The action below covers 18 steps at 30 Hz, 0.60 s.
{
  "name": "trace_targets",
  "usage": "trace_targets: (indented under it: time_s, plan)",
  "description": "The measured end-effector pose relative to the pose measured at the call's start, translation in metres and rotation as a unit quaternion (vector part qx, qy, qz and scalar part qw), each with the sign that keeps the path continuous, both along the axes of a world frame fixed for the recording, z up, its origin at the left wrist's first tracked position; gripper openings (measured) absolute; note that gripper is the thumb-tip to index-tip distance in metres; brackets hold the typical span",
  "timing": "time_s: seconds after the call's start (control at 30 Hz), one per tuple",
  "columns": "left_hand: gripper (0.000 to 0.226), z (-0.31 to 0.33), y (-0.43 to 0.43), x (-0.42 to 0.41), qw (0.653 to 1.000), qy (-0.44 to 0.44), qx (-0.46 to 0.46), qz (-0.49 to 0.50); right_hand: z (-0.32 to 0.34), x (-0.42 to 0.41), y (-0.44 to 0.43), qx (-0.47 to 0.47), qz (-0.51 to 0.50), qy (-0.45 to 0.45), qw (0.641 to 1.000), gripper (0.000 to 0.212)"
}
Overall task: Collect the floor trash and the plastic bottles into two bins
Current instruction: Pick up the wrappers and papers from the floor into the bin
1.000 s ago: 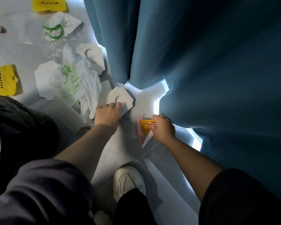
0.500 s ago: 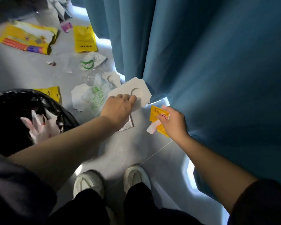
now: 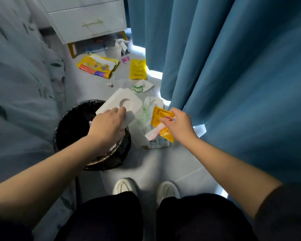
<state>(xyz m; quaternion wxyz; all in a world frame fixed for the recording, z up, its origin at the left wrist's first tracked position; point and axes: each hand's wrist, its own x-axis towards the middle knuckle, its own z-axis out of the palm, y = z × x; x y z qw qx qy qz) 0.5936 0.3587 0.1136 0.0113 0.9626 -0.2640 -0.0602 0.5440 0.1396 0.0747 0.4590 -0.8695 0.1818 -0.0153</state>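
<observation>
A big blue curtain (image 3: 233, 84) fills the right side. A white drawer (image 3: 87, 18) sits at the top. A black bin (image 3: 57, 134) stands left of the middle. The left hand (image 3: 108, 124) grips a white card (image 3: 129, 100) over the bin's right edge. The right hand (image 3: 179, 126), just right of it, pinches yellow wrappers (image 3: 159, 113). Trash lies on the floor (image 3: 146, 171) above them: a yellow pack (image 3: 97, 66) and a yellow bag (image 3: 138, 69).

The left hand (image 3: 109, 126) covers part of the bin (image 3: 56, 136).
</observation>
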Motion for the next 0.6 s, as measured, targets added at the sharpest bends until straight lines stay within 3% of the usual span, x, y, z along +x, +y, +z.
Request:
trace_targets:
  time_s: [0.37, 0.6]
  plan:
    - [0.031, 0.008, 0.074, -0.007, 0.995, -0.027, -0.039, 0.09, 0.027, 0.034, 0.073, 0.025, 0.064, -0.014, 0.998, 0.035]
    - [0.021, -0.002, 0.101, -0.007, 0.971, 0.008, -0.1, 0.216, 0.037, 0.056, 0.128, 0.122, 0.058, -0.029, 0.99, 0.029]
